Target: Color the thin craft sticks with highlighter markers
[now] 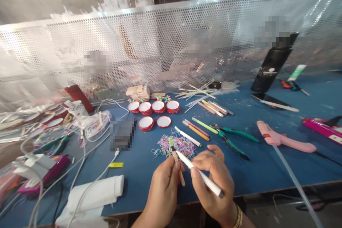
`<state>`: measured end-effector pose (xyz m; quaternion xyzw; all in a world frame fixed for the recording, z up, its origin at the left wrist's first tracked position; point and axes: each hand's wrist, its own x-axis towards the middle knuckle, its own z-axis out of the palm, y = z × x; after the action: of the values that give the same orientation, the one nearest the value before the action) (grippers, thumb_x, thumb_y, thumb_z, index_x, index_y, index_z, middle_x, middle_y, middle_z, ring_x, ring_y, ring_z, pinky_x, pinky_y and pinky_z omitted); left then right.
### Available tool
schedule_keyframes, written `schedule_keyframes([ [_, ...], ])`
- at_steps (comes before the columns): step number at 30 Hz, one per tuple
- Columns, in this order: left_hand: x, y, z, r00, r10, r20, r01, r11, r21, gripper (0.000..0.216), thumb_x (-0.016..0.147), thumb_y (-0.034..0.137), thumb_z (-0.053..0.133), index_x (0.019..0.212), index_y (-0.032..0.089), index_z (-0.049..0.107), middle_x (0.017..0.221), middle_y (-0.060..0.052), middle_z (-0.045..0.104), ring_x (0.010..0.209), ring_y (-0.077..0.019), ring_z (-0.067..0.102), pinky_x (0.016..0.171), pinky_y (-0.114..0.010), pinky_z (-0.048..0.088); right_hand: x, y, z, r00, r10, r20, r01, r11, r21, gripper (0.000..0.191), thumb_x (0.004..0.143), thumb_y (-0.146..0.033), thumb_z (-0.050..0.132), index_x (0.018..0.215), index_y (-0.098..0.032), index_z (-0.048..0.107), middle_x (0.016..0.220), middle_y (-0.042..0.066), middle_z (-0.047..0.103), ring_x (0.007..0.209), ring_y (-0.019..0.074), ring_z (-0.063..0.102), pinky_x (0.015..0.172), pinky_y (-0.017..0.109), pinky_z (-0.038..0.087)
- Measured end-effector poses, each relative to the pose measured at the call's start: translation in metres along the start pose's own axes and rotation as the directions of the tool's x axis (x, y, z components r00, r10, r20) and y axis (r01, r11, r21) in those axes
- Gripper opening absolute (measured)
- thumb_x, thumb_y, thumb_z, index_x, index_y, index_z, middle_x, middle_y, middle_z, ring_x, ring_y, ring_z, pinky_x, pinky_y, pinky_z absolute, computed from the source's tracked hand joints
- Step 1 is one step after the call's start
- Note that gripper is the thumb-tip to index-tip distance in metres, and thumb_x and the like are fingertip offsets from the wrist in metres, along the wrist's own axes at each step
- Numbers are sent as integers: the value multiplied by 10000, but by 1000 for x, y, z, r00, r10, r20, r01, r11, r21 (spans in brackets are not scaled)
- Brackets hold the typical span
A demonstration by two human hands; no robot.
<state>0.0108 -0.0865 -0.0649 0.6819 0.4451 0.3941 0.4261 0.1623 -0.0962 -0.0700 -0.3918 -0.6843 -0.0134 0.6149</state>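
On the blue counter (262, 174), six round red caps (158, 107) stand at 12 o'clock from the hands, four in a row and two nearer. Each shows only a white inside, and I cannot tell if something lies in them. A black bottle (271, 66) leans at 2 o'clock, far back near the perforated screen (80, 42). The left hand (162, 185) is closed, thumb and fingers pinching a thin stick (174, 153) that points to 12 o'clock. The right hand (211, 181) is also closed, pinching a white stick (199, 174) whose upper end meets the thin stick. Both sticks are above the near edge of the counter, just before a heap of coloured rubber bands (179, 144). Green-handled pliers (229, 137) lie at 1 o'clock.
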Motion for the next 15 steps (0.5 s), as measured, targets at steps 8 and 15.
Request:
schedule_keyframes([
  [8, 0, 1, 0, 1000, -11, 3, 11, 1000, -7, 379, 1058, 436, 378, 791, 199, 508, 693, 23, 505, 642, -128, 449, 615, -239, 347, 0, -1, 0, 1000, -5, 1, 5, 1000, 7, 124, 860, -85, 564, 888, -206, 558, 736, -25, 650, 707, 152, 649, 1059, 483, 336],
  [15, 0, 0, 0, 1000, -8, 0, 8, 1000, -5, 375, 1057, 433, 382, 789, 200, 503, 695, 25, 494, 641, -128, 435, 608, -241, 336, 0, 0, 0, 1000, 1, -15, -1, 1000, -5, 119, 866, -84, 568, 890, -200, 554, 733, -25, 645, 716, 152, 642, 1063, 495, 326],
])
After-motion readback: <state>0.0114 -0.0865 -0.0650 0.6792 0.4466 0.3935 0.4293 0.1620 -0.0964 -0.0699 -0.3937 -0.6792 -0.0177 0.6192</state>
